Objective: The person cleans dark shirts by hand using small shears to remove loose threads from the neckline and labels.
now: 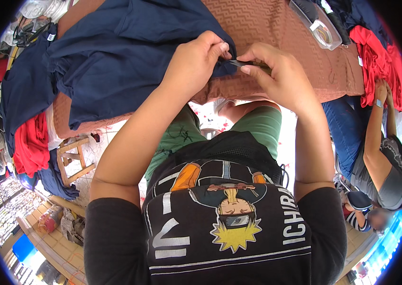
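Working at the border of a navy garment, the person has it spread over the left part of the brown-covered table, its folds drooping past the left and near edges. The left hand has thumb and fingers pinched together on the cloth, just in from the middle of the near edge. The right hand is clamped on a small dark tool, its pointed end at the cloth beside the left fingertips; whether it is snips or a blade, I cannot tell. The step in hand looks like close trimming or picking at this border. The next move calls for taut cloth and a small, careful stroke, with the point clear of the left fingers.
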A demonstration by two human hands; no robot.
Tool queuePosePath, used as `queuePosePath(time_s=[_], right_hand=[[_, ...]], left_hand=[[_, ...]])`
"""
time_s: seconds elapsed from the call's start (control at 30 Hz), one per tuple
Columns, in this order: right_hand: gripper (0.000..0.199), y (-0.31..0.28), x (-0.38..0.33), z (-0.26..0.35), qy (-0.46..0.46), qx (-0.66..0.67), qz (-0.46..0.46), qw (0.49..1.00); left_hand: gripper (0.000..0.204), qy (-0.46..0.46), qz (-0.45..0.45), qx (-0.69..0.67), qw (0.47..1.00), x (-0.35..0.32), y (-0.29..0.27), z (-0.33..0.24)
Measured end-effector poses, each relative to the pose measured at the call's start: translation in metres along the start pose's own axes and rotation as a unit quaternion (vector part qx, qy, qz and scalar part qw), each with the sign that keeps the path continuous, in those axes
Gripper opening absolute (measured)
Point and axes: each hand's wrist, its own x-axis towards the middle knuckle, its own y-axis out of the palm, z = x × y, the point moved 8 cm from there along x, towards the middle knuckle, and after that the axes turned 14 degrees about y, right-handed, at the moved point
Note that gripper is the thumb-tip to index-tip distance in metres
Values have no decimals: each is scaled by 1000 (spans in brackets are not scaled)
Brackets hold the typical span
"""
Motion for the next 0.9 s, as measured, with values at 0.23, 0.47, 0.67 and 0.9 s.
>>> queuePosePath(time_s=[0.23,0.47,0.67,0.9], right_hand=[[15,-1,-17,12,17,-2,-107,994],[15,3,-22,27,-12,-45,-149,988],[13,-1,-28,36,-28,-125,-172,977],[13,-7,-35,40,-20,-112,-162,980]], left_hand=[[24,-35,-82,-72,993,-5,-17,-15],[25,-43,-88,-121,988,-12,-16,-24],[25,-16,-85,-124,989,-15,-14,-35],[24,-13,-88,-127,988,-16,-15,-37]])
